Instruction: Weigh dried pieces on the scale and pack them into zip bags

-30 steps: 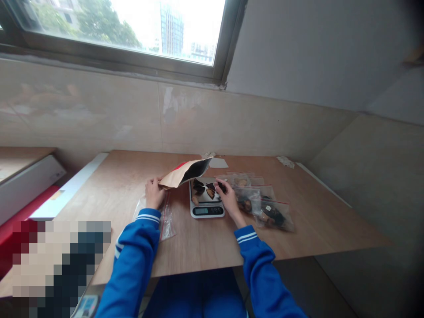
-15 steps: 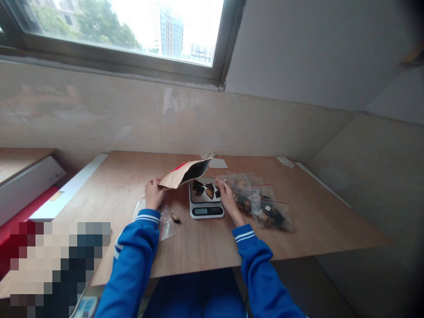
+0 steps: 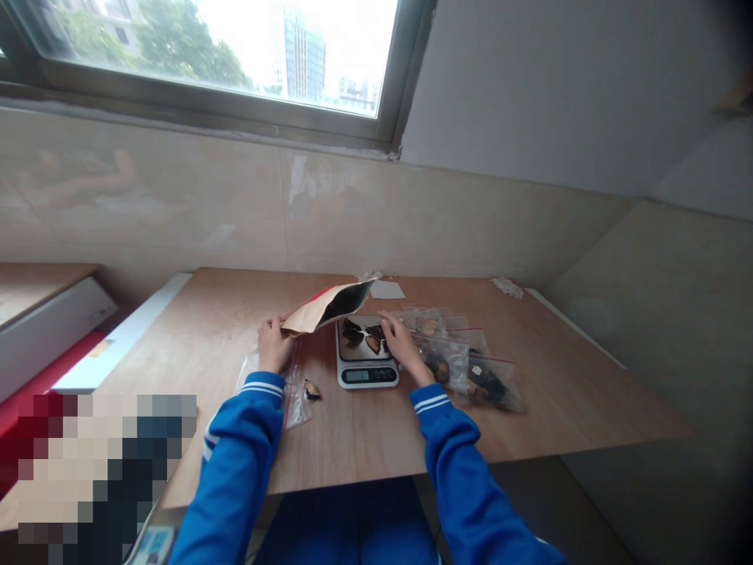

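My left hand (image 3: 274, 345) is closed on the lower end of a brown paper bag (image 3: 314, 312). The bag tilts, its dark open mouth toward the upper right, above the left side of a white digital kitchen scale (image 3: 368, 377). Several dark, dried slices (image 3: 372, 344), some with tan faces, lie on the scale's pan. At the pan's right edge is my right hand (image 3: 401, 344), its fingers reaching over the slices, apart and with nothing visibly held. One slice (image 3: 312, 389) lies on the table beside a clear zip bag (image 3: 296, 404), which is partly under my left hand.
Several clear zip bags of dried pieces (image 3: 488, 384) are heaped right of the scale. Behind it lie a white card (image 3: 387, 290) and crumpled tissue (image 3: 369, 276); more tissue (image 3: 507, 288) lies at the back right. The wooden table (image 3: 558, 392) ends close to my lap.
My right hand has shifted slightly, and its fingers have loosened; the small pale piece at its fingertips no longer shows. My left hand and the paper bag stay almost still.
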Demonstrator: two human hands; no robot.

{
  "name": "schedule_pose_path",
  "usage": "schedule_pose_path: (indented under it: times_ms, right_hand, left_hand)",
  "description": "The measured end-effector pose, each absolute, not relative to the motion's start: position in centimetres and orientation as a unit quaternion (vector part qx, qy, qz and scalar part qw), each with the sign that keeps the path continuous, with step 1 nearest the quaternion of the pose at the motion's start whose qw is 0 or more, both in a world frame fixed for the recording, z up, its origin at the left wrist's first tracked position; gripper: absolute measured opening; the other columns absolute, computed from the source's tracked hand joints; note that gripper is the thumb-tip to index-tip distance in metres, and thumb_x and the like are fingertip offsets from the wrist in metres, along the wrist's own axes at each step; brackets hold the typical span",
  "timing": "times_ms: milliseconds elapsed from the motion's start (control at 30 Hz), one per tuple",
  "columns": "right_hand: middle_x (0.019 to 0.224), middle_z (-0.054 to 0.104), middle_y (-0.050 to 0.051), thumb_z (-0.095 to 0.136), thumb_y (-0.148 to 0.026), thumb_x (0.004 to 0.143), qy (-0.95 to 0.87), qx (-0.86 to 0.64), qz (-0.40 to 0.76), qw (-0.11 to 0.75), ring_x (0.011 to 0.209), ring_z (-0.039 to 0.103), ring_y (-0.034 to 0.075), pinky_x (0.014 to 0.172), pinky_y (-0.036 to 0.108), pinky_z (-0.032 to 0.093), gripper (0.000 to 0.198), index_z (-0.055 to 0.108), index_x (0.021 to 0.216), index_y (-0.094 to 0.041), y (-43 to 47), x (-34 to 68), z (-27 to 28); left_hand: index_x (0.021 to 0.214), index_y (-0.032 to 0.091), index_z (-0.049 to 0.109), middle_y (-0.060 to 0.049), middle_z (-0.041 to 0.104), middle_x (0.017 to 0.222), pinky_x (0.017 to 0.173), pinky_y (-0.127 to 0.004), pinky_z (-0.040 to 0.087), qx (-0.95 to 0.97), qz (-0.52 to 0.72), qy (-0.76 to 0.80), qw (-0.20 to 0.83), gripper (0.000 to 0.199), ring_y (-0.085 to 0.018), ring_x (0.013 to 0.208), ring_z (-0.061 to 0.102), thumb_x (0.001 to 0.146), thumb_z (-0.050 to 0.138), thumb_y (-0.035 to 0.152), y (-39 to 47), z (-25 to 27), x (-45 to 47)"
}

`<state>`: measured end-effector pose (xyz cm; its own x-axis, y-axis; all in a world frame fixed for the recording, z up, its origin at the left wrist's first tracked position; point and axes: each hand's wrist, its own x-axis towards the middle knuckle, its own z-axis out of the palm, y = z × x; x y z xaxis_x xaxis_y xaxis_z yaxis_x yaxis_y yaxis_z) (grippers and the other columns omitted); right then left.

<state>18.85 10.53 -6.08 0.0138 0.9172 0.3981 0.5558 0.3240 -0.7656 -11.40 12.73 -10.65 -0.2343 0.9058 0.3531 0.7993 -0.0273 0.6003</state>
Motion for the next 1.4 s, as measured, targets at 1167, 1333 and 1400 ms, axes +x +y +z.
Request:
schedule_pose_path:
  times_ms: [1167, 1333, 1400]
  right_hand:
    - [0.114, 0.061, 0.013, 0.042, -0.006, 0.086, -0.78, -0.52, 0.007, 0.348, 0.107, 0.054, 0.026, 0.093, 0.046, 0.047, 0.035, 0.065, 0.111, -0.018, 4.4, 17.0, -5.8]
    - [0.109, 0.062, 0.017, 0.035, -0.004, 0.084, -0.747, -0.552, 0.013, 0.371, 0.106, 0.055, 0.028, 0.094, 0.048, 0.047, 0.039, 0.06, 0.115, -0.009, 4.2, 18.0, -7.6]
    - [0.114, 0.062, 0.017, 0.035, -0.004, 0.084, -0.751, -0.541, 0.028, 0.377, 0.11, 0.055, 0.028, 0.096, 0.048, 0.046, 0.043, 0.057, 0.12, -0.009, 4.2, 17.9, -7.9]
  left_hand:
    - [0.117, 0.015, 0.059, -0.016, 0.054, 0.106, 0.091, -0.044, 0.042, 0.623, 0.359, 0.692, 0.065, 0.041, -0.031, 0.105, 0.051, 0.078, 0.057, 0.026, 12.7, -10.8, -11.4]
    - [0.117, 0.015, 0.058, -0.015, 0.054, 0.105, 0.091, -0.044, 0.042, 0.623, 0.36, 0.692, 0.062, 0.04, -0.031, 0.106, 0.051, 0.078, 0.057, 0.026, 12.7, -10.8, -11.4]
    - [0.117, 0.016, 0.058, -0.015, 0.054, 0.106, 0.091, -0.044, 0.042, 0.623, 0.362, 0.691, 0.062, 0.04, -0.031, 0.106, 0.051, 0.078, 0.057, 0.026, 12.7, -10.8, -11.4]
